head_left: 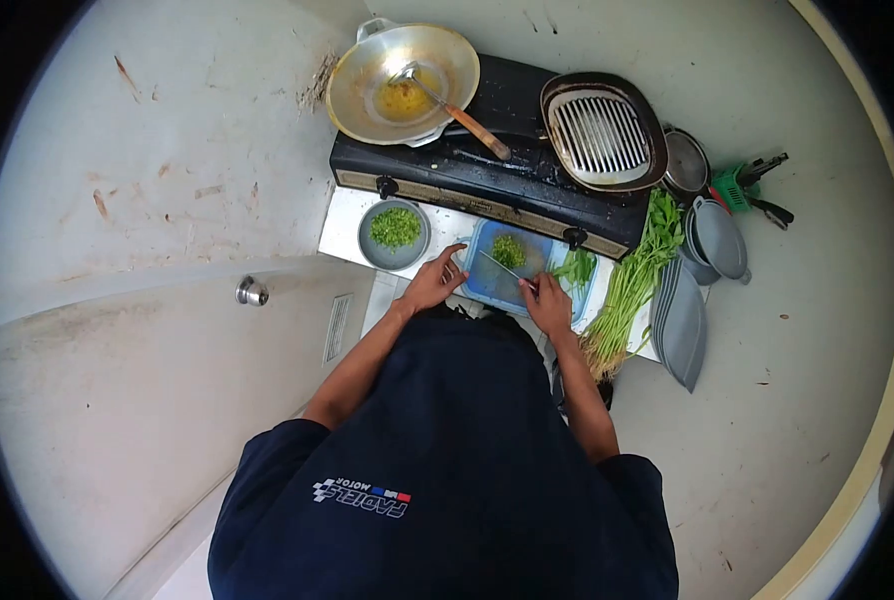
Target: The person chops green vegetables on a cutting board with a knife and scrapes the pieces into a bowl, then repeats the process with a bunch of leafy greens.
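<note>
A blue cutting board (494,289) lies in front of the stove, with a small heap of chopped greens (510,251) on it. My right hand (548,303) is closed on a knife (501,265), whose blade points up and left beside the heap. At the board's left edge rests my left hand (436,280), fingers apart, holding nothing visible. Uncut green leaves (576,267) lie on the board's right side, just above my right hand. Left of the board, a grey bowl (395,262) holds more chopped greens.
Behind the board stands a black stove (507,180) bearing a wok (352,95) with a wooden-handled ladle and a grill pan (652,165). To the right are a bunch of long-stemmed greens (632,284), grey plates (679,330), a grey pot (720,238) and a green basket (731,189).
</note>
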The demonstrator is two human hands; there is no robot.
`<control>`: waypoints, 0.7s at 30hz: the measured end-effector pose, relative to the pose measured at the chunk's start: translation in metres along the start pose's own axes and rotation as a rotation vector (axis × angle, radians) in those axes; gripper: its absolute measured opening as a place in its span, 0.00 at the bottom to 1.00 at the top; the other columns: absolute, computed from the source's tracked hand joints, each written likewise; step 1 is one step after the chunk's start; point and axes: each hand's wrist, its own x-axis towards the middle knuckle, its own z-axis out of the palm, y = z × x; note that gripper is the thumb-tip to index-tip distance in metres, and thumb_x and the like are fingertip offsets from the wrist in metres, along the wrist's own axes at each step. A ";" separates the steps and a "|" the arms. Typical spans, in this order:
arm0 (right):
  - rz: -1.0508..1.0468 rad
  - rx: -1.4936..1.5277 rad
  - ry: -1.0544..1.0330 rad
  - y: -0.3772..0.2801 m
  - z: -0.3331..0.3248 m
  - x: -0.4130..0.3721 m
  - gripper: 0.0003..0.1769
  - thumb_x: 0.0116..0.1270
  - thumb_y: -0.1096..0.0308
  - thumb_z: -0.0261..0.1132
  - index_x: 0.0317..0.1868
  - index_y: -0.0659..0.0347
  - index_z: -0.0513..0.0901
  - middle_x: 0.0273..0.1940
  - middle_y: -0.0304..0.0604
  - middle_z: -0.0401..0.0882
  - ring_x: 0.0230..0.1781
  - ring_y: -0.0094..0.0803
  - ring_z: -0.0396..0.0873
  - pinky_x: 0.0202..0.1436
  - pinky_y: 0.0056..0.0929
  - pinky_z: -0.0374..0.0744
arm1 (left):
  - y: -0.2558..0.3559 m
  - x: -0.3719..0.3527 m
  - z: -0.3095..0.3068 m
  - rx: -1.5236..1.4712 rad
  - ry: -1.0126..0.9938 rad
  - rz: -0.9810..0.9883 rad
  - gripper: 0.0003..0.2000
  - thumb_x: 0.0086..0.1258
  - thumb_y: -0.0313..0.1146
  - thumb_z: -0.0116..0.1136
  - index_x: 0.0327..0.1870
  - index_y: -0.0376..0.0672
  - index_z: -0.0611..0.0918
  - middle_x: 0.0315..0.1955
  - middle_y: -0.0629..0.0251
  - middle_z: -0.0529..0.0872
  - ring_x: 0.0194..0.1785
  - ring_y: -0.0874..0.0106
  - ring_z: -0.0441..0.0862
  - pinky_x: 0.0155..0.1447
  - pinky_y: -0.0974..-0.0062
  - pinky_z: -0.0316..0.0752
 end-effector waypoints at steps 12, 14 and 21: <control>0.178 0.075 0.228 -0.042 0.015 -0.017 0.20 0.73 0.52 0.68 0.42 0.63 0.78 0.36 0.51 0.82 0.36 0.55 0.84 0.41 0.50 0.80 | 0.005 0.052 -0.021 0.114 -0.342 0.238 0.25 0.74 0.34 0.65 0.72 0.52 0.75 0.32 0.62 0.86 0.36 0.68 0.87 0.46 0.66 0.80; 0.230 0.114 0.263 -0.053 0.023 -0.028 0.19 0.73 0.54 0.69 0.42 0.63 0.78 0.36 0.51 0.82 0.37 0.55 0.83 0.42 0.50 0.80 | 0.015 0.056 -0.027 0.122 -0.397 0.229 0.24 0.74 0.34 0.65 0.70 0.50 0.76 0.31 0.62 0.86 0.36 0.68 0.87 0.46 0.66 0.80; 0.534 0.224 0.369 -0.069 0.052 -0.074 0.21 0.72 0.50 0.69 0.44 0.63 0.80 0.41 0.52 0.85 0.42 0.56 0.85 0.47 0.51 0.81 | 0.012 0.071 -0.008 0.090 -0.502 0.284 0.23 0.74 0.34 0.65 0.68 0.47 0.76 0.32 0.63 0.85 0.34 0.69 0.85 0.41 0.68 0.80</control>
